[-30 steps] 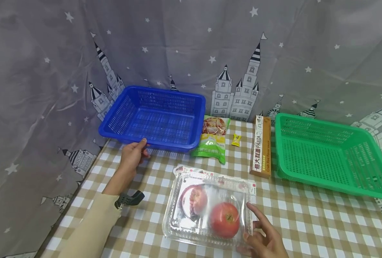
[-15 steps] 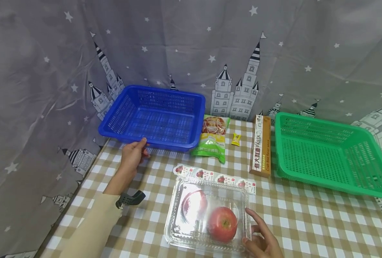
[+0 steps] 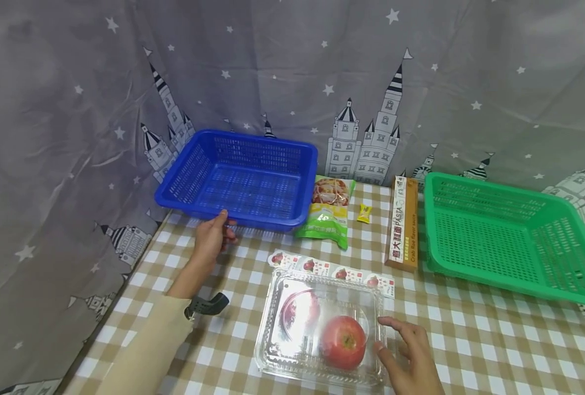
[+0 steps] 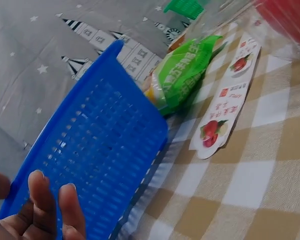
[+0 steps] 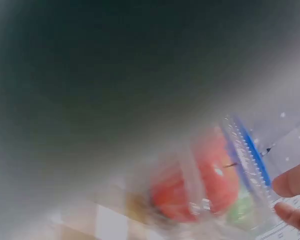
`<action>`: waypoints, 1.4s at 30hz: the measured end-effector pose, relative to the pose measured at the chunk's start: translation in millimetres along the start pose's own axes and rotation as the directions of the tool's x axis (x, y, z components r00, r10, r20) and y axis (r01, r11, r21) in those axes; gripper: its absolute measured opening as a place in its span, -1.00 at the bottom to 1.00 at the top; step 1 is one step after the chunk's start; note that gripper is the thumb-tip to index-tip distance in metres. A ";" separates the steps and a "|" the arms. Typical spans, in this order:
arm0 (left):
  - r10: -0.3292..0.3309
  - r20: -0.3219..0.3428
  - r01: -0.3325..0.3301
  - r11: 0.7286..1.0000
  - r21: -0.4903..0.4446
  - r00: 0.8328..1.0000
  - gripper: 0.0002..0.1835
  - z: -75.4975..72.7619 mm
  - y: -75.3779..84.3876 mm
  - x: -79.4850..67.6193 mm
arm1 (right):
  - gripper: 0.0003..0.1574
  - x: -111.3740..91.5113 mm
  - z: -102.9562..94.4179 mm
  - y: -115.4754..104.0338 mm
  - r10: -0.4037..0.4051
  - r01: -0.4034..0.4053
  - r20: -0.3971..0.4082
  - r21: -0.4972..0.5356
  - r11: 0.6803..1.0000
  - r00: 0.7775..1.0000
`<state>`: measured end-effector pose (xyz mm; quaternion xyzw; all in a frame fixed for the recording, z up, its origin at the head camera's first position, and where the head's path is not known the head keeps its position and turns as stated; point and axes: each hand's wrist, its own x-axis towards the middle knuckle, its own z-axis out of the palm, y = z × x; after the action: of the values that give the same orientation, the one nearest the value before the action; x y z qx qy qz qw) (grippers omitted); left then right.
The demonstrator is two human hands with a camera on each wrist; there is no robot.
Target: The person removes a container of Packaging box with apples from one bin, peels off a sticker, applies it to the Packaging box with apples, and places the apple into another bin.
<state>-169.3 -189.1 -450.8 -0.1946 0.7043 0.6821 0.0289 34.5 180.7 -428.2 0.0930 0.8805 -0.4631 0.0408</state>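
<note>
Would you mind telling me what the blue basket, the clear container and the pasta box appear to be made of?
Blue basket: looks like smooth moulded plastic, judging by its even colour and slotted walls.
Clear container: probably thin, glossy plastic; it is see-through, with ribbed edges and bright glare.
Pasta box: likely printed cardboard, given its flat faces and straight edges; finish hard to tell.

From the head view, we see a clear plastic box [image 3: 329,299] at six o'clock, two red apples [image 3: 343,342] inside; at eleven from it, our slatted blue basket [image 3: 250,189] faces mouth-up.
</note>
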 end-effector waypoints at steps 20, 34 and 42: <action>0.323 0.434 -0.540 0.545 0.642 0.841 -0.57 35.7 -43.0 -12.8 | -0.62 65.6 -8.8 -41.3 -0.532 0.526 -0.038 -0.102 0.844 0.846; 0.305 0.497 -0.583 0.427 0.691 0.812 -0.77 43.6 -39.1 -16.1 | -0.61 98.0 -7.5 -79.3 -0.515 0.522 0.094 -0.073 0.850 0.852; 0.312 0.452 -0.535 0.647 0.543 0.836 -0.83 46.3 -17.2 -34.8 | -0.66 106.7 12.9 -94.1 -0.548 0.588 0.274 -0.086 0.804 0.790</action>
<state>-142.2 -135.8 -459.7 0.1129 0.9071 0.4031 0.0447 -89.2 131.4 -376.5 -0.2360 0.8916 -0.3864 0.0111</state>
